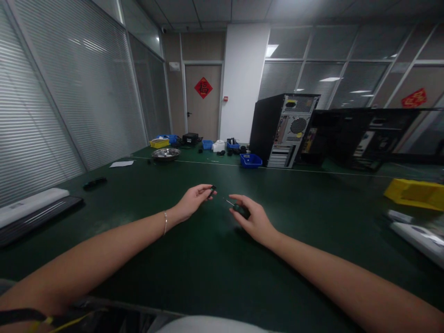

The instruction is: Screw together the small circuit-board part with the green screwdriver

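Between the thumb and fingers of my left hand (194, 200) is a small dark piece (212, 188), too small to make out its kind. My right hand (255, 217) is closed around the dark handle of a short screwdriver (242, 211). Its thin metal tip points left, toward the small piece, with a gap between the two. Both hands are just above the green tabletop (208, 263), near its middle. My right palm hides part of the handle.
A black computer tower (268, 129) stands at the back right, beside a blue bin (250, 161). Farther left is a metal bowl (166, 154). A yellow bin (414, 193) sits at the right. On the left lie a keyboard (38, 219) and a dark object (95, 183).
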Tool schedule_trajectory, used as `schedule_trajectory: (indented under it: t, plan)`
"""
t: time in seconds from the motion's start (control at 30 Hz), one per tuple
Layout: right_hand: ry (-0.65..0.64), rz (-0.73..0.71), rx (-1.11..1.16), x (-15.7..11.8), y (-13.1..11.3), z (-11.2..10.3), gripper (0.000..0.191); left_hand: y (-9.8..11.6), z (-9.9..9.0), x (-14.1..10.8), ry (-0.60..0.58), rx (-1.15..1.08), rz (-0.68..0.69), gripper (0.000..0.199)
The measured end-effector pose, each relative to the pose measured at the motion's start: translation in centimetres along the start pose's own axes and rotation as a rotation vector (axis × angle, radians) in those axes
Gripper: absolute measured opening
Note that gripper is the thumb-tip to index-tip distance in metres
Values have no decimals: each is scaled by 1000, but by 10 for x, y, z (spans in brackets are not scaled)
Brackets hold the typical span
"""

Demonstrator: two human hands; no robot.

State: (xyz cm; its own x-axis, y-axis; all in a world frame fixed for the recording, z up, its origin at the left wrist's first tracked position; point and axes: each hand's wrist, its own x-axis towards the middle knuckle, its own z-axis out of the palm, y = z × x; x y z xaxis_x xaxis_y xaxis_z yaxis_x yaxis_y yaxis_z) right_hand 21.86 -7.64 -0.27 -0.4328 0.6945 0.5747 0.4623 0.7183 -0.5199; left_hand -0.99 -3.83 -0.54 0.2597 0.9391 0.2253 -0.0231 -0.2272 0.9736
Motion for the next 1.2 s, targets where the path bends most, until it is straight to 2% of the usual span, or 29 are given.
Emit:
schedule_trajectory:
  t: [0.07, 0.13, 0.23, 0.33, 0.43, 0.57, 0.67, 0.87, 1.0, 1.07, 1.2]
  plan:
    - [-21, -3, 11, 1, 1, -4, 30, -5, -21, 12, 120, 5, 3, 30]
    - [-54, -17, 21, 1, 1, -6, 23, -10, -44, 22, 296, -23, 18, 24]
    - [-111, -27, 39, 1, 0, -8, 20, -16, -74, 33, 448, -26, 13, 16]
    - [-152, -39, 63, 1, -1, -8, 23, -20, -90, 38, 528, -26, 15, 13]
    - [-158, -43, 79, 1, -2, -7, 26, -22, -91, 41, 535, -23, 25, 14]
    - [-159, -41, 77, 0, -4, -8, 27, -20, -77, 36, 445, -8, 33, 18]
    - [-166, -37, 67, 1, -3, -7, 26, -14, -53, 25, 324, 9, 30, 22]
    - [-130, -17, 35, 2, 0, -5, 27, 5, 2, -6, -116, 152, 53, 25]
    - [-159, -27, 25, 2, -3, -6, 28, 11, 16, -18, -355, 233, 48, 26]
    - [-167, -39, 21, 2, -4, -6, 29, 10, 17, -20, -382, 203, 34, 29]
    - [-173, -66, 11, 3, -2, -4, 34, 8, 15, -18, -358, 163, 30, 35]
